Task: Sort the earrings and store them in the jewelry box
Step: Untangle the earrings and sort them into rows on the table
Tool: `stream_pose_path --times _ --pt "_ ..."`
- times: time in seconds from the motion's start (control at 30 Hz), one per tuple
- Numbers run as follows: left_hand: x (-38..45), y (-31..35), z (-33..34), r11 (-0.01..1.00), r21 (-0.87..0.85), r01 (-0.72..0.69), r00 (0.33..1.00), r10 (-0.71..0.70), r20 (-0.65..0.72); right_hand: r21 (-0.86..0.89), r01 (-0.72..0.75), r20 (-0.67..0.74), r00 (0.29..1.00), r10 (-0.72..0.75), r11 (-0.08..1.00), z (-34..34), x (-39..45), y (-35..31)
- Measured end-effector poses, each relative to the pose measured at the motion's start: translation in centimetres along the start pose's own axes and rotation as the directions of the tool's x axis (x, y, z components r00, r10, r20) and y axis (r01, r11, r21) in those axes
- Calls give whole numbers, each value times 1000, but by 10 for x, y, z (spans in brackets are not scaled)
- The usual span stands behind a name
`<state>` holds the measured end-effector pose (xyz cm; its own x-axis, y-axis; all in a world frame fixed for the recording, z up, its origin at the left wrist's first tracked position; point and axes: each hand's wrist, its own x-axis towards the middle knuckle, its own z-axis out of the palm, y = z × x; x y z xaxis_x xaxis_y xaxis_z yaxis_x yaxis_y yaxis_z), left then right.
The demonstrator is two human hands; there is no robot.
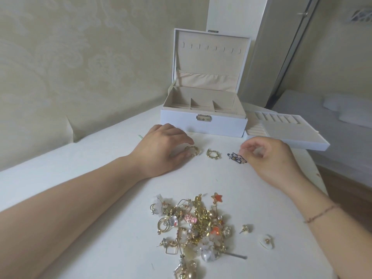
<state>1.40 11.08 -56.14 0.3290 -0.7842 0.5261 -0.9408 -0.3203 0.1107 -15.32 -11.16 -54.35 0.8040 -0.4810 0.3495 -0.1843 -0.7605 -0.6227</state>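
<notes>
Tangled heap of gold, pearl and orange earrings nearest me on the white counter, beyond it my left hand pinching a gold twisted hoop earring, my right hand pinching dark blue wire earrings, open white jewelry box behind.

I'm looking at a home, likely a bedroom: cream embossed wallpaper, a white bed with pillows at right, wood flooring, and a mirrored wardrobe door behind the white worktop.
</notes>
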Motion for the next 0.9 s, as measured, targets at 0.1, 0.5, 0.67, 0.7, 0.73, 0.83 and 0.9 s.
stream_pose_path --times 0.1,0.5,0.67,0.7,0.73,0.83,0.9 --pt "0 0 0 1000 4 -12 1000 12 -15 77 278 185 940 -287 958 -16 -21 -34" --pt "-1 2 -3 994 -18 -106 992 105 -68 95 520 615 640 -461 849 -16 -62 -55" --pt "-1 3 -4 995 -30 -98 994 96 -53 131 523 610 628 -484 842 -18 -63 -53" --pt "-1 3 -4 995 -31 -97 994 95 -53 142 522 615 619 -488 841 -18 -63 -53" --pt "-1 3 -4 995 -33 -96 994 94 -53 161 521 617 610 -497 838 -18 -63 -53" --pt "-1 4 -5 995 -39 -95 994 93 -52 272 432 591 631 -503 860 -22 -61 -53" --pt "-2 4 -5 994 -41 -97 994 95 -51 321 410 537 664 -520 854 -23 -61 -52"
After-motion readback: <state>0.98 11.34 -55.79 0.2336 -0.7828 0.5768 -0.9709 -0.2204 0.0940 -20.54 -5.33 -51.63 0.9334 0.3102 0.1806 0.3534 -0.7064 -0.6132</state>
